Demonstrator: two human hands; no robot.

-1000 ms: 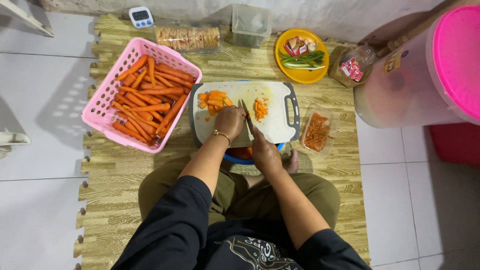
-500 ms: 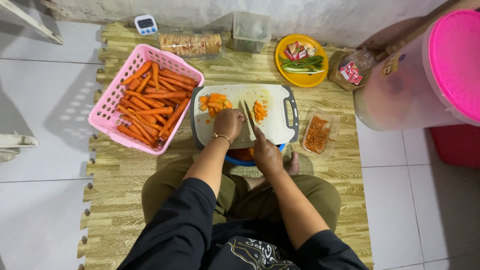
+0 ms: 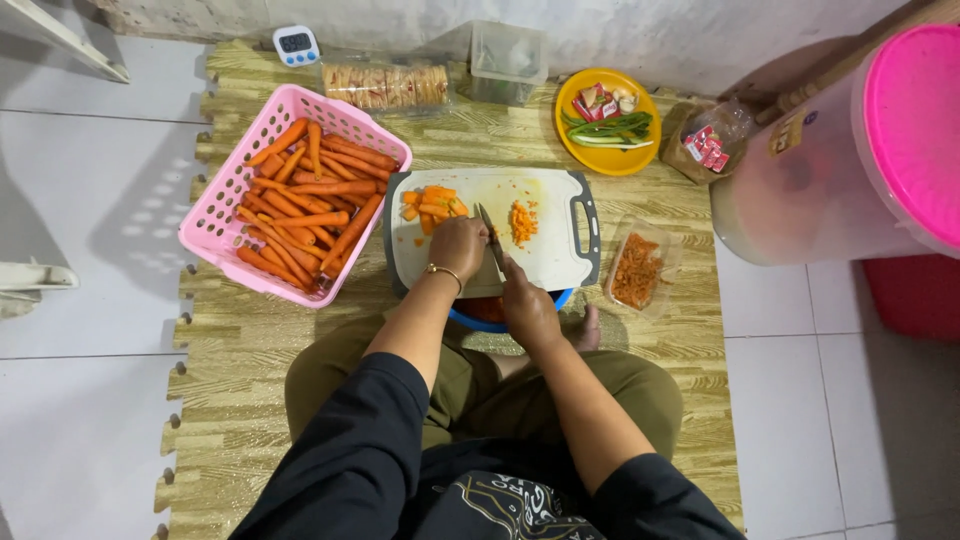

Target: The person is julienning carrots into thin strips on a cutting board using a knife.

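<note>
A: Where do the hands rest?

B: The right hand (image 3: 528,312) grips the kitchen knife (image 3: 490,238) by its handle; the left hand (image 3: 458,246) is curled down on the white cutting board (image 3: 555,262), whatever it pins hidden beneath it.

A: And the carrot?

B: Chunks (image 3: 430,203) and fine dice (image 3: 522,221) lie on the board; whole carrots fill the pink basket (image 3: 215,228). Judged firm, stiff, prone to roll: steady it with fingertips tucked.

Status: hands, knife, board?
Right hand grips knife. Left hand presses down on board. Diced carrot beside blade. Nothing in the way.
</note>
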